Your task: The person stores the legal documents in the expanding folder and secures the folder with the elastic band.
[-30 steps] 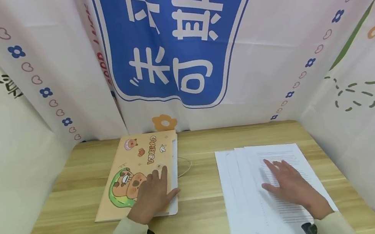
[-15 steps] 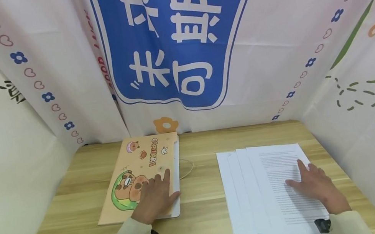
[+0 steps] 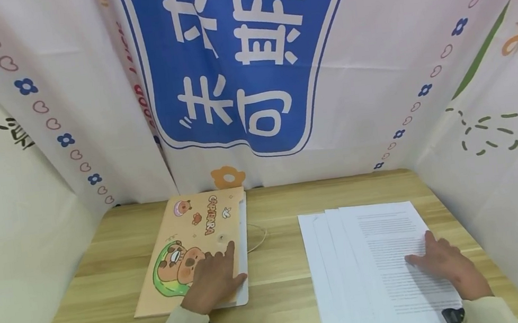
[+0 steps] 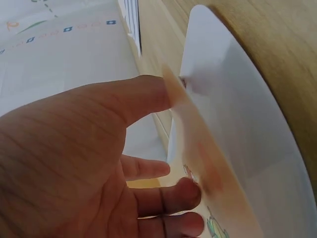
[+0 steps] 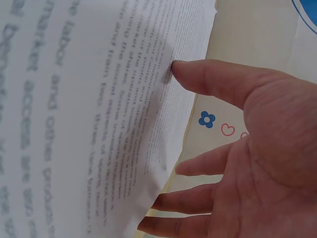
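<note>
On the left of the table lies a tan document folder (image 3: 163, 271) with cartoon capybaras and a white inner layer (image 4: 228, 99) showing along its right side. My left hand (image 3: 215, 281) rests on its lower right part, fingers extended over the cover, thumb at the cover's edge. Toward the right lies a fanned stack of white paper sheets (image 3: 344, 274), the top one printed with lines of text. My right hand (image 3: 448, 262) is at the stack's right edge. In the right wrist view its thumb tip meets the printed sheet (image 5: 119, 99), with fingers spread beside the edge.
A thin string loop (image 3: 259, 236) sticks out from the folder's right side. Wood-grain table (image 3: 276, 266) lies between folder and papers. White patterned cloth (image 3: 359, 113) with a large blue sign (image 3: 231, 127) hangs behind, and printed cloth walls stand at both sides.
My right hand has moved right, from over the middle of the printed sheet to the stack's right edge. The left hand stays on the folder.
</note>
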Demonstrator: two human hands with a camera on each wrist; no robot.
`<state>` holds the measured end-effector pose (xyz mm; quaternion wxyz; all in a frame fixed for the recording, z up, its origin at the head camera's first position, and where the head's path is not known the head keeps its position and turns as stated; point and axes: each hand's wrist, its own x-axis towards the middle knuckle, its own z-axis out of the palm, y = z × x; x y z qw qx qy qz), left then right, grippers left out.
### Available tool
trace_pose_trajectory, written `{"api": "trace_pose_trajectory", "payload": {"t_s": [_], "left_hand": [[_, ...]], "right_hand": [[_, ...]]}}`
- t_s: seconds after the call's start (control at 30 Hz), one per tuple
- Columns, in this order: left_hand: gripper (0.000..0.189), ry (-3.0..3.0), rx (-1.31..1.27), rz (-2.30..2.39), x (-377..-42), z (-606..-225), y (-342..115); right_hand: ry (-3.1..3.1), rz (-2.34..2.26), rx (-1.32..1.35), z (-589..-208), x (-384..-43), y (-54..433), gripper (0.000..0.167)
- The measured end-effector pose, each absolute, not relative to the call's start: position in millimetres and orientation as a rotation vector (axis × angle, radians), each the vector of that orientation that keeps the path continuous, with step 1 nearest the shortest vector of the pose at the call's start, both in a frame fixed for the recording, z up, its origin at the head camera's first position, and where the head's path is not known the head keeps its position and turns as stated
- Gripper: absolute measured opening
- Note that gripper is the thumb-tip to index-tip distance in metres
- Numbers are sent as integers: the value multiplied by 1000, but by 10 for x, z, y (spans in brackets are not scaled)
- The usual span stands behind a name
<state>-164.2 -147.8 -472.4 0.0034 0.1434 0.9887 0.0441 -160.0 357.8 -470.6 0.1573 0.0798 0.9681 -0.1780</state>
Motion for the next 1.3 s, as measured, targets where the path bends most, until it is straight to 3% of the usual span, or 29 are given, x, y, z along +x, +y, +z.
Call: {"api": "trace_pose_trajectory", "payload": {"t_s": [0.27, 0.6, 1.0, 1.3], "left_hand": [[64, 3014, 358, 304, -1667, -4733, -1450], [60, 2989, 332, 435, -1644, -4640, -1466], [57, 3016, 398, 406, -1609, -4516, -1554], [56, 3018, 383, 410, -1618, -4459, -1602]], "right_hand": [[2799, -468, 194, -4692, -1539, 3603, 103], [2826, -437, 204, -4685, -1576, 3672, 106], [2900, -619, 63, -4732, -1583, 3887, 83], [2838, -745, 218, -4795, -1668, 3986, 65]]}}
